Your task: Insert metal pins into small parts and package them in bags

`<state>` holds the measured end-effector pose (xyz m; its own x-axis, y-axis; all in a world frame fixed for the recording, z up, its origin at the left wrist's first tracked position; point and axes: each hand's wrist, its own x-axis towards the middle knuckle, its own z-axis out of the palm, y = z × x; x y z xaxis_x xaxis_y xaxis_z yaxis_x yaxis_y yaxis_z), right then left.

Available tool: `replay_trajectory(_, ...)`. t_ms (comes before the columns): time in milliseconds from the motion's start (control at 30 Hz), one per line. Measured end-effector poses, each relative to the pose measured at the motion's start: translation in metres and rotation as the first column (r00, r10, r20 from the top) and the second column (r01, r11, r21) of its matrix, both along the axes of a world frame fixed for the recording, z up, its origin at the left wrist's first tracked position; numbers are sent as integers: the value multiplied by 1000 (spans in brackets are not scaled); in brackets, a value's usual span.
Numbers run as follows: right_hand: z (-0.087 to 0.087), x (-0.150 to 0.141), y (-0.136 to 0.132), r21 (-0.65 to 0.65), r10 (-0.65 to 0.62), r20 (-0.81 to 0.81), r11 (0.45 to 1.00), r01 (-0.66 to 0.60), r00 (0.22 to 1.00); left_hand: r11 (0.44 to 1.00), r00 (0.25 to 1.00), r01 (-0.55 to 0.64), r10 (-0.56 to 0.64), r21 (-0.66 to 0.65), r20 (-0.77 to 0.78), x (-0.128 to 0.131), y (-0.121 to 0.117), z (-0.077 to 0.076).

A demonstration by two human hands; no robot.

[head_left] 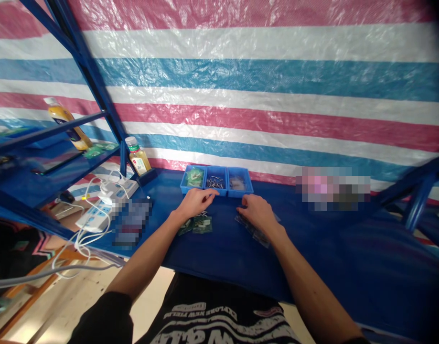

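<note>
**A:** Item one, left grip (196,203)?

**B:** Wide and palm down, nothing visible in it. Its fingertips (215,192) touch the front rim of the middle bin (216,187).

**A:** Item two, right grip (257,212)?

**B:** Fingers curled down onto the table (222,253). Narrow or holding, I cannot tell; the hand hides whatever lies under them. Clear bags (253,230) lie beneath and just ahead of the wrist.

**A:** Contents of the row?

**B:** Three joined blue bins at the table's far side. The left bin (192,177) holds green packets, the middle holds steel pins (215,182), and the right bin (238,183) holds something pale, too small to name.

**A:** Loose on the table?

**B:** Two or three green packets (201,224), just below the left grip, apart from the clear bags. Further left sit power strips (93,216) and a juice bottle (137,155).

**A:** Handling note?

**B:** The pins are small and the bin shallow, so fingertips suit them better than a whole hand. Keep wrists off the packets, and keep green and clear lots apart.
</note>
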<state>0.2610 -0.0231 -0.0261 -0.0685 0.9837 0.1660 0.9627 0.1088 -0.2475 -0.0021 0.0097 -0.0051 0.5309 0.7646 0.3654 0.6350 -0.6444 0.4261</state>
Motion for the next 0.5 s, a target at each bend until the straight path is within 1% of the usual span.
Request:
replay_trajectory(133, -1, -3, 0, 16, -20, 13, 1000, 20, 1000, 1000, 1000, 7, -7, 3, 5, 0, 0, 0)
replay_trajectory(333, 1, -10, -4, 95, 16, 81, 995, -23, 997, 1000, 1000, 5, -5, 8, 9, 0, 0, -1)
replay_trajectory(433, 5, -14, -7, 201, 25, 78, 979, -40, 997, 1000, 1000, 13, -13, 2, 27, 1, -2, -1)
replay_trajectory(500, 9, -17, -9, 314, 74, 29, 946, -80, 997, 999, 998, 34, -34, -12, 44, 2, -4, 0)
